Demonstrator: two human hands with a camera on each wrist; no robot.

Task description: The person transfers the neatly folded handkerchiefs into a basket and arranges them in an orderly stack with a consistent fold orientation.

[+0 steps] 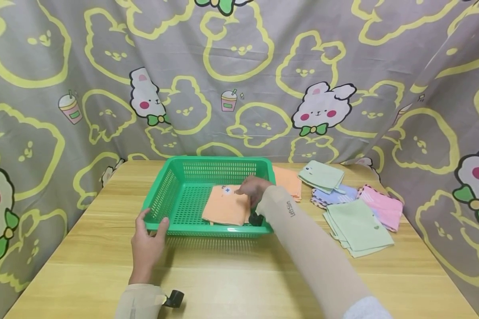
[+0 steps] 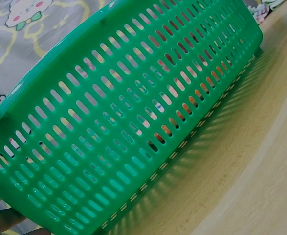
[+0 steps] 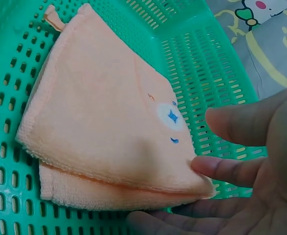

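Note:
A green plastic basket with slotted walls stands on the table. At its front left corner, my left hand grips the rim, thumb and fingers on either side of the corner. Inside the basket, towards the right, lies a folded orange towel with a small white-and-blue face design. My right hand reaches in over the right side. In the right wrist view its index fingertip touches the towel near the edge; the thumb is lifted off, and the lower fingers extend beside the edge, partly hidden.
Right of the basket lie another orange towel, a green towel, a blue towel, a pink towel and a larger pale green one. A patterned curtain hangs behind the wooden table.

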